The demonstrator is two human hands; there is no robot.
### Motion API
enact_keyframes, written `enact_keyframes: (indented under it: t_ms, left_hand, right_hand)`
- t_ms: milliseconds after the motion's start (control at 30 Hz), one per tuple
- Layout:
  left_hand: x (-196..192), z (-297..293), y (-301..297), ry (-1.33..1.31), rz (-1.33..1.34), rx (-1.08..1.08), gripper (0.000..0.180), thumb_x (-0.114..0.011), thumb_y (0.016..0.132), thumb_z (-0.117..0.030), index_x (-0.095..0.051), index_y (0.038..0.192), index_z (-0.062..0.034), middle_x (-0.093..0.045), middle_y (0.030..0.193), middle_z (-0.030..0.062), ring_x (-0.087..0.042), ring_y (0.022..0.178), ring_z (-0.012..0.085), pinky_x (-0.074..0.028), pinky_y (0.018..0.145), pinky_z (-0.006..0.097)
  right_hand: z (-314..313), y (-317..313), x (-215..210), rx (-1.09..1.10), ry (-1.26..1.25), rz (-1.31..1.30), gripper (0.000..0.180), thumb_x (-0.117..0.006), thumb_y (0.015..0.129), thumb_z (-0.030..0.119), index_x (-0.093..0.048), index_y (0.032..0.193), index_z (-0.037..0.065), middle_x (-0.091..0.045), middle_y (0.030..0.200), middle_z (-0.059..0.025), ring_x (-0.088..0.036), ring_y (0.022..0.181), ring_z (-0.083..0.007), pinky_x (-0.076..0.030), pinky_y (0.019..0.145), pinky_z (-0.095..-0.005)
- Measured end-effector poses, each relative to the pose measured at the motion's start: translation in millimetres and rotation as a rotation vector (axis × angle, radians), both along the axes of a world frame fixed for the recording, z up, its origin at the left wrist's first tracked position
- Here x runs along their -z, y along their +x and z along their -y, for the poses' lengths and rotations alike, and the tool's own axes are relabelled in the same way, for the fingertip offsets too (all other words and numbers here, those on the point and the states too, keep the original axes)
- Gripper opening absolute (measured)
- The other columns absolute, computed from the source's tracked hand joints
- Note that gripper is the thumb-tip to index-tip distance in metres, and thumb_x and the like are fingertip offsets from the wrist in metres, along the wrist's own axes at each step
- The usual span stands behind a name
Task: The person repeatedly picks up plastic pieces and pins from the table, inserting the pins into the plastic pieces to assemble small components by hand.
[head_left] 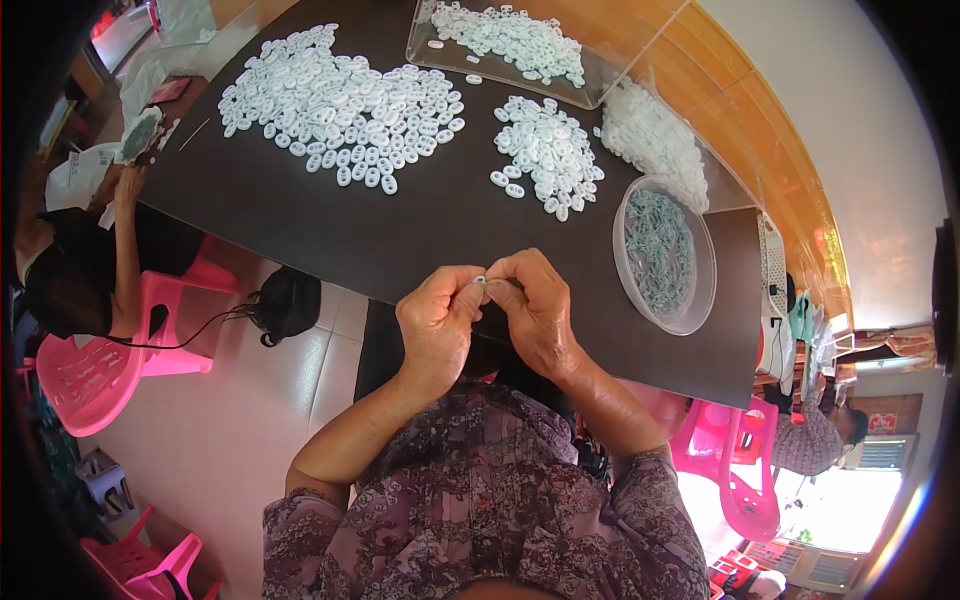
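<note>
Above the table's near edge, my left hand and my right hand meet fingertip to fingertip. Both are closed, pinching a small white plastic piece between thumbs and forefingers. Most of that piece is hidden by the fingers. On the dark table beyond lies a wide heap of white oval pieces, each with two dark marks or holes. A smaller heap of similar white pieces lies to its right. Nearer my right hand stands a round clear tub holding a tangle of small grey-green parts.
At the back, a clear tray holds more white pieces. Beside it is a mound of translucent white parts. Another person works at the left near a pink chair. A second pink chair stands right; another person is farther off.
</note>
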State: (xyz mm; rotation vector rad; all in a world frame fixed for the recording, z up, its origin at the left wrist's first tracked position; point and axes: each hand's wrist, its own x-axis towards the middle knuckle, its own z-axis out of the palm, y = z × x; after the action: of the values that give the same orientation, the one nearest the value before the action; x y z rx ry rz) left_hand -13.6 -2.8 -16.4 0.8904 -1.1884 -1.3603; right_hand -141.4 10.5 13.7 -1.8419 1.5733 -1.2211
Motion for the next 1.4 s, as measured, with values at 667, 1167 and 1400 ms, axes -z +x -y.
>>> enact_keyframes:
  t_ms: [667,1167,1400]
  left_hand:
    - [1.4,-3.6,-4.6,-0.042,0.045,-0.082,0.005,-0.061,0.085,0.002,-0.062,0.09,0.0026,-0.059,0.073,0.0052,-0.052,0.058,0.0082,-0.043,0.051,0.022]
    - [-4.2,5.2,4.2,0.253,-0.235,0.067,0.013,-0.056,0.09,-0.004,-0.06,0.101,0.0012,-0.062,0.08,0.0033,-0.052,0.063,0.0042,-0.042,0.053,0.017]
    - [-4.1,6.6,2.7,0.245,-0.269,0.052,0.013,-0.057,0.09,-0.005,-0.06,0.101,0.0018,-0.063,0.081,0.0053,-0.053,0.063,0.0057,-0.043,0.053,0.018]
  right_hand:
    - [4.0,11.7,6.3,0.032,-0.115,-0.063,0.004,-0.054,0.081,-0.003,-0.053,0.079,0.001,-0.051,0.074,-0.0113,-0.048,0.067,-0.0282,-0.041,0.058,-0.0373]
    - [48.3,-34.1,-14.6,0.14,-0.378,-0.557,0.015,-0.062,0.069,-0.003,-0.06,0.082,0.003,-0.056,0.076,-0.0114,-0.051,0.073,-0.0307,-0.042,0.065,-0.0391]
    - [83.5,-40.1,8.9,0.15,-0.23,-1.135,0.009,-0.064,0.071,0.003,-0.057,0.075,0.006,-0.053,0.078,-0.0098,-0.049,0.077,-0.0284,-0.041,0.066,-0.039]
